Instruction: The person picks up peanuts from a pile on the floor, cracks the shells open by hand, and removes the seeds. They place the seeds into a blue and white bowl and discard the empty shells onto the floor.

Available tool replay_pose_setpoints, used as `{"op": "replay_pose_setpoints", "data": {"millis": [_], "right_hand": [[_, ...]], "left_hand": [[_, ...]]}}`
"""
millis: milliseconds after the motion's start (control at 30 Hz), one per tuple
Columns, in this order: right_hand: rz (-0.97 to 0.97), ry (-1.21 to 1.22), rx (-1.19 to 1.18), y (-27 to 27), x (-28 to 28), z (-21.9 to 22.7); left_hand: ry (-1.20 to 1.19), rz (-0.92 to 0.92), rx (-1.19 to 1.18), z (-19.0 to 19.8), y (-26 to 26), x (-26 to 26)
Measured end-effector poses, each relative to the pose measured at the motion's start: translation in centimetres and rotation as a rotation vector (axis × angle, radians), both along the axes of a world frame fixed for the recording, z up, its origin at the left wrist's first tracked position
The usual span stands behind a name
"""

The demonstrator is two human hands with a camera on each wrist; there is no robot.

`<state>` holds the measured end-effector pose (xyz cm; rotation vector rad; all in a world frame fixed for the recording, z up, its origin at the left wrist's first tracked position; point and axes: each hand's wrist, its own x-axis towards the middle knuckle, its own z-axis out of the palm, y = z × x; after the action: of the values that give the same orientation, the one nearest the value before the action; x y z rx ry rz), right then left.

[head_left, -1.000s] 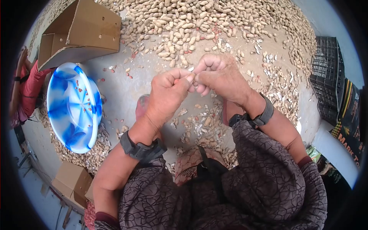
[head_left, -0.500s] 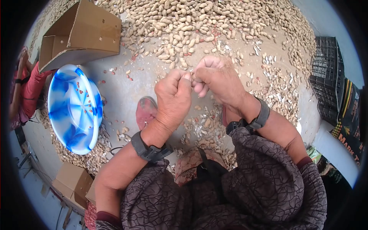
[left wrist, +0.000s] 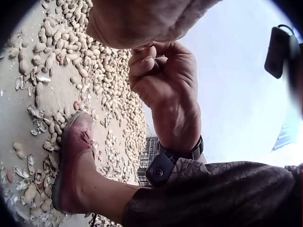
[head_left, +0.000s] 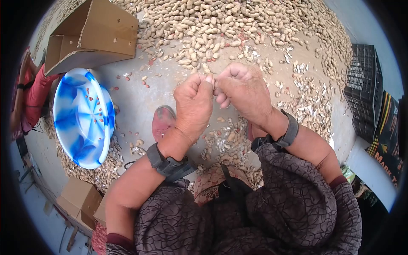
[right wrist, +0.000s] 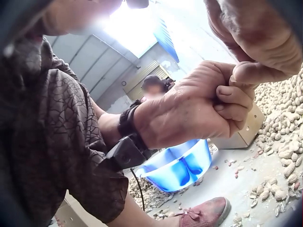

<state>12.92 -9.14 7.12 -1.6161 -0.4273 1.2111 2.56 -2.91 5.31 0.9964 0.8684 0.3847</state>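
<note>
My left hand [head_left: 193, 100] and right hand [head_left: 246, 89] meet at the fingertips above the floor, in front of my knees. Between them they pinch a peanut, almost wholly hidden by the thumbs and forefingers. In the right wrist view the left hand's fingers [right wrist: 232, 97] are curled, its thumb against the right fingertips. The right hand's other fingers curl loosely in the left wrist view. Beyond both hands spreads a large heap of unshelled peanuts [head_left: 221, 21]. Broken shells [head_left: 225, 142] lie below them. To the left, a blue-and-white basin [head_left: 106, 127] holds several red kernels [head_left: 90, 98].
An open cardboard box [head_left: 106, 29] lies behind the basin, and a smaller box [head_left: 78, 202] stands nearer at left. A black crate [head_left: 363, 85] and a printed sack [head_left: 386, 140] are at right. Another person [head_left: 34, 97] sits at far left. My pink shoe [head_left: 163, 121] is below the left hand.
My left hand has shifted slightly right and turned more upright, uncovering the pink shoe. The right hand has hardly moved, and the fingertips stay together. A white bit seen between them earlier no longer shows.
</note>
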Motion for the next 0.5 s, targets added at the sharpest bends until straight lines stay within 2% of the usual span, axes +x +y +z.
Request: {"op": "replay_pose_setpoints", "data": {"millis": [67,167,267,333,367,433,500], "right_hand": [[-0.008,0.004,-0.004,0.1,-0.3,0.2],[-0.023,0.006,-0.037,0.1,-0.7,0.4],[0.008,0.02,0.012,0.1,-0.4,0.1],[0.125,-0.01,0.048,0.0,0.0,0.3],[0.127,-0.009,0.048,-0.2,0.4,0.3],[0.188,0.162,0.086,-0.5,1.2,0.0],[0.147,0.125,0.089,-0.6,1.4,-0.4]], "left_hand": [[-0.026,0.031,-0.056,0.1,0.1,0.0],[0.066,0.049,-0.125,-0.7,0.7,-0.4],[-0.029,0.012,-0.142,-1.2,1.0,-0.7],[-0.094,0.057,-0.309,-1.2,1.1,-1.0],[-0.094,0.058,-0.309,-1.3,1.3,-1.2],[-0.136,-0.009,-0.353,-1.5,1.7,-1.8],[-0.149,-0.058,-0.398,-1.6,2.3,-2.1]]}}
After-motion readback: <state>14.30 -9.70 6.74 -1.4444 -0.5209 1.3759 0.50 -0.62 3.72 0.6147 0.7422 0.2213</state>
